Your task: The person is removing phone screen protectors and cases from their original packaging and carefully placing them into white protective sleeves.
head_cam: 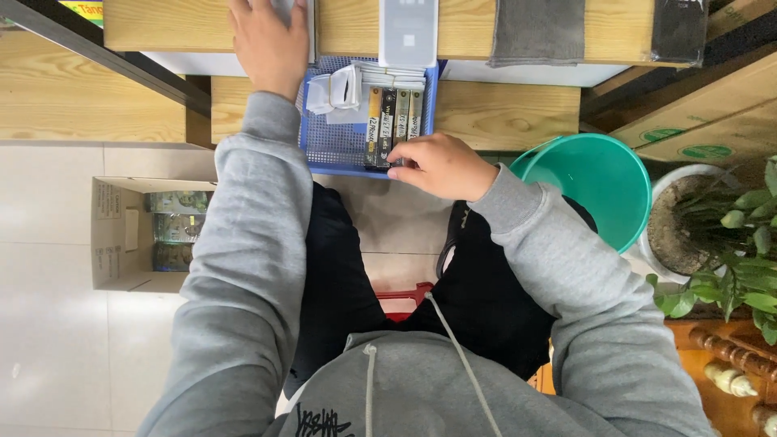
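A blue mesh basket [332, 146] rests on a wooden shelf in front of me. It holds several narrow flat boxes [392, 121] standing side by side and a white folded packet [336, 87]. My right hand [441, 166] rests at the basket's near edge, its fingers closed on the near ends of the narrow boxes. My left hand [267, 44] reaches up to the higher wooden shelf, lying flat beside a white box [408, 31]. I am seated in a grey hooded top and black trousers.
A teal plastic bucket [595, 182] stands to the right, with a potted plant [720, 235] beyond it. An open cardboard box [146, 235] with green packets sits on the tiled floor at left. Grey cloths [538, 31] hang from the upper shelf. Cardboard cartons [696, 113] lie at right.
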